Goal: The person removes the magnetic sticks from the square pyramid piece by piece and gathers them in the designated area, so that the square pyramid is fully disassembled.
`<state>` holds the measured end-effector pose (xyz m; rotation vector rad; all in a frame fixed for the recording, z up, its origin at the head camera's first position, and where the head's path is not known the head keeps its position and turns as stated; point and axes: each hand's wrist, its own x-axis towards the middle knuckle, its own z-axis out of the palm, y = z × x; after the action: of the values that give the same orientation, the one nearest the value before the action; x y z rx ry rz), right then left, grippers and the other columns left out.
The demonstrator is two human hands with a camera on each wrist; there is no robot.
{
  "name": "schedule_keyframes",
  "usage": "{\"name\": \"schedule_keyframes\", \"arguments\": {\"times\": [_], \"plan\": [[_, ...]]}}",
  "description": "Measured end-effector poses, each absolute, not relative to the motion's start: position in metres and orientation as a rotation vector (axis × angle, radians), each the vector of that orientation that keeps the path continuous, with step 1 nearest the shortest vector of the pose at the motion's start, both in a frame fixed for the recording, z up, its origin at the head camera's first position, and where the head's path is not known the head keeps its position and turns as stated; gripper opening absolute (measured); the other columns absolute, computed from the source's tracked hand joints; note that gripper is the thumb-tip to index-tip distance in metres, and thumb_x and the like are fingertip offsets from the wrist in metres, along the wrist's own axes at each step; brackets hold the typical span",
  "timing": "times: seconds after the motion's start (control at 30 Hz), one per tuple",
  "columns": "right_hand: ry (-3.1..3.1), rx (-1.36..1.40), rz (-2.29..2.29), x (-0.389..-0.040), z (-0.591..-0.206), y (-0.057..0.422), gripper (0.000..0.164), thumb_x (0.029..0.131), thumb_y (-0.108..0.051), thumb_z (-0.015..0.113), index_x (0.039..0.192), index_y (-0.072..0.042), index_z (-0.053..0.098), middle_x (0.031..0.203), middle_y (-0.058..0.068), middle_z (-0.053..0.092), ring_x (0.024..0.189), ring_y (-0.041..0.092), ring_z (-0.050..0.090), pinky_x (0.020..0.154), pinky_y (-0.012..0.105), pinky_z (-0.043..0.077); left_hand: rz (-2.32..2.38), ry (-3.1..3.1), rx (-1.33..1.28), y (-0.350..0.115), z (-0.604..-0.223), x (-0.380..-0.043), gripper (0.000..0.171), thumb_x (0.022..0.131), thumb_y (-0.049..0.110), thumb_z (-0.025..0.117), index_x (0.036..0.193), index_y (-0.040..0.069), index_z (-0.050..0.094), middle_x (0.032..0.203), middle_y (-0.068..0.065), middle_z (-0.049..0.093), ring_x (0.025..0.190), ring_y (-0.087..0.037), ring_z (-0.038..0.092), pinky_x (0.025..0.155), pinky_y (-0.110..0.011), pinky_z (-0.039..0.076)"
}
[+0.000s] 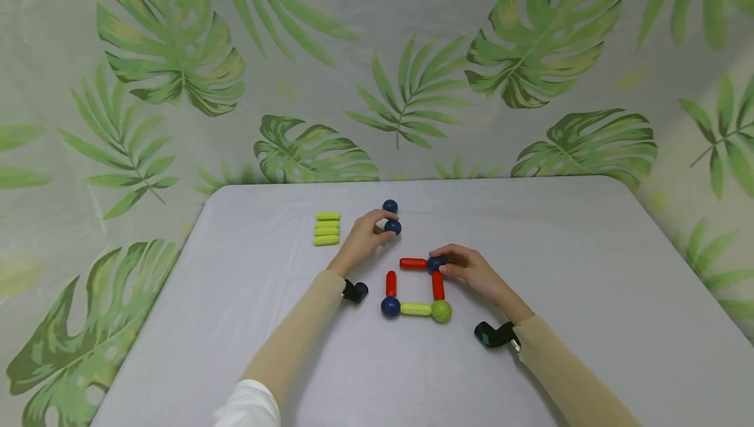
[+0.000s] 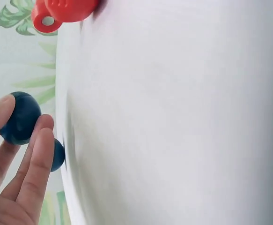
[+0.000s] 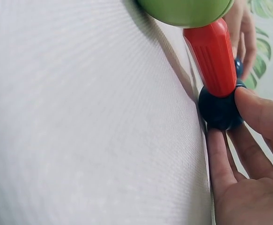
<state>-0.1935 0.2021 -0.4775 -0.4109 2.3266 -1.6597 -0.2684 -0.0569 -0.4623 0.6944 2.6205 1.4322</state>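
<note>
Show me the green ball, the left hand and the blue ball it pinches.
Green ball (image 1: pixel 442 311): head view, its visible middle.
Left hand (image 1: pixel 363 236): head view, back of hand.
Blue ball (image 2: pixel 24 117): left wrist view, its visible side.

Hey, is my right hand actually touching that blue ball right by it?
Touching. The right wrist view shows it: your right hand has its thumb and fingers against the blue ball.
</note>
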Motion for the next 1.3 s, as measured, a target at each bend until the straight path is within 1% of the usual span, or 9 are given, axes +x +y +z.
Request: {"name": "schedule_keyframes", "arguments": {"times": [0.13, 0.27, 0.57, 0.73, 0.83, 0.93, 1.07, 1.17, 1.3], "plan": [[2.326, -0.419, -1.657, -0.194, -0.479, 0.202, 0.03, 0.095, -0.007, 0.059, 0.125, -0.002, 0.058, 0.128, 0.017, 0.055, 0.117, 0.033, 0.05, 0.101, 0.049, 0.039, 1.419, 2.624, 0.643, -0.047, -0.464, -0.281, 0.033, 0.089, 0.01, 0.068, 0.122, 0.011, 0.063, 0.127, -0.008, 0.058, 0.082, -0.016, 0.063, 0.066, -0.025, 0.052], [2.329, -0.424, -1.658, -0.194, -0.479, 0.202, 0.03, 0.095, -0.007, 0.059, 0.125, -0.002, 0.059, 0.128, 0.017, 0.055, 0.117, 0.033, 0.05, 0.101, 0.049, 0.039, 1.333, 2.66, 0.626, -0.038, -0.463, -0.289, 0.033, 0.09, 0.011, 0.068, 0.122, 0.012, 0.064, 0.127, -0.009, 0.058, 0.087, -0.017, 0.061, 0.07, -0.025, 0.052], [2.322, -0.428, -1.67, -0.192, -0.477, 0.201, 0.03, 0.095, -0.007, 0.058, 0.124, -0.001, 0.059, 0.127, 0.018, 0.055, 0.116, 0.033, 0.05, 0.099, 0.047, 0.041, 1.172, 2.79, 0.615, -0.027, -0.463, -0.301, 0.032, 0.089, 0.008, 0.068, 0.121, 0.01, 0.065, 0.129, -0.008, 0.058, 0.118, -0.02, 0.053, 0.099, -0.033, 0.042], [2.321, -0.415, -1.671, -0.191, -0.476, 0.201, 0.03, 0.095, -0.007, 0.058, 0.125, -0.001, 0.058, 0.127, 0.018, 0.054, 0.116, 0.033, 0.05, 0.099, 0.047, 0.041, 1.135, 2.799, 0.605, -0.026, -0.462, -0.303, 0.032, 0.09, 0.008, 0.067, 0.122, 0.011, 0.064, 0.131, -0.009, 0.057, 0.123, -0.022, 0.049, 0.103, -0.034, 0.038], [2.323, -0.408, -1.667, -0.191, -0.476, 0.201, 0.03, 0.095, -0.007, 0.058, 0.125, -0.001, 0.058, 0.128, 0.017, 0.054, 0.117, 0.033, 0.05, 0.1, 0.048, 0.04, 1.134, 2.805, 0.615, -0.028, -0.46, -0.301, 0.035, 0.09, 0.009, 0.067, 0.125, 0.012, 0.063, 0.132, -0.007, 0.056, 0.119, -0.019, 0.052, 0.101, -0.032, 0.04], [2.327, -0.407, -1.662, -0.191, -0.476, 0.2, 0.03, 0.095, -0.006, 0.058, 0.125, -0.002, 0.058, 0.128, 0.017, 0.054, 0.118, 0.032, 0.05, 0.101, 0.048, 0.039, 1.215, 2.806, 0.639, -0.035, -0.457, -0.296, 0.038, 0.089, 0.007, 0.067, 0.126, 0.011, 0.061, 0.131, -0.007, 0.056, 0.098, -0.018, 0.061, 0.085, -0.03, 0.05], [2.339, -0.408, -1.651, -0.192, -0.477, 0.201, 0.03, 0.095, -0.006, 0.058, 0.125, -0.002, 0.058, 0.129, 0.017, 0.054, 0.118, 0.032, 0.05, 0.101, 0.048, 0.039, 1.361, 2.764, 0.692, -0.047, -0.453, -0.284, 0.032, 0.087, 0.002, 0.068, 0.119, 0.006, 0.063, 0.121, -0.009, 0.059, 0.079, -0.019, 0.06, 0.068, -0.026, 0.051], [2.343, -0.409, -1.644, -0.192, -0.477, 0.201, 0.031, 0.095, -0.007, 0.058, 0.126, -0.002, 0.058, 0.128, 0.017, 0.054, 0.117, 0.032, 0.05, 0.1, 0.048, 0.04, 1.341, 2.633, 0.756, -0.051, -0.451, -0.27, 0.026, 0.088, 0.002, 0.066, 0.114, 0.005, 0.064, 0.112, -0.011, 0.061, 0.084, -0.019, 0.059, 0.069, -0.025, 0.051], [2.342, -0.411, -1.645, -0.192, -0.476, 0.202, 0.031, 0.095, -0.008, 0.058, 0.126, -0.002, 0.058, 0.128, 0.016, 0.055, 0.117, 0.033, 0.05, 0.1, 0.049, 0.04, 1.176, 2.412, 0.833, -0.05, -0.45, -0.25, 0.026, 0.09, 0.007, 0.066, 0.116, 0.007, 0.063, 0.11, -0.008, 0.064, 0.091, -0.019, 0.062, 0.076, -0.026, 0.051]]}}
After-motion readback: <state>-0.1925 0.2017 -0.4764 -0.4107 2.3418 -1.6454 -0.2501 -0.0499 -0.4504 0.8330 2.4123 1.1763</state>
